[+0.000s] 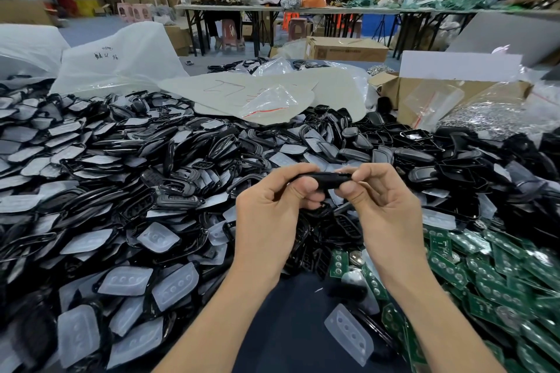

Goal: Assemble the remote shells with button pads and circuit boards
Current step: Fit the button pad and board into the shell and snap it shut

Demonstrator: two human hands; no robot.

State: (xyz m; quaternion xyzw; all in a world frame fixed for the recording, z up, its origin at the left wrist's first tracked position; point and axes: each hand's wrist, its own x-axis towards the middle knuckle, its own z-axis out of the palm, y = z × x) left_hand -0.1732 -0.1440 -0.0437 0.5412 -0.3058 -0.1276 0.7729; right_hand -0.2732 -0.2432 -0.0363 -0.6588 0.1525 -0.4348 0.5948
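I am holding one black remote shell (pixel 321 179) edge-on above the middle of the heap. My left hand (pixel 272 206) is pinching its left end between thumb and curled fingers, and my right hand (pixel 385 203) is pinching the right end the same way, so both hands are gripping this one piece and neither is free. From this edge view I cannot tell whether a pad and a board are already inside, or whether the seam is closed. Judgement: I am probably squeezing the unit together, a late step for this single piece. For the batch, nearly everything is waiting. Loose black shells (pixel 212 142) are covering the table (pixel 291 327) from the far left across to the right, mixed with translucent silicone button pads (pixel 174 285), which are lying thickest at my lower left. One stray pad (pixel 348 333) is sitting alone on the dark table surface between my forearms. Green circuit boards (pixel 485 275) are piled at my lower right, just beside my right wrist. I am not making out any separate stack of finished remotes; some closed-looking dark pieces (pixel 418 157) beyond my right hand may be done, but I cannot confirm it.
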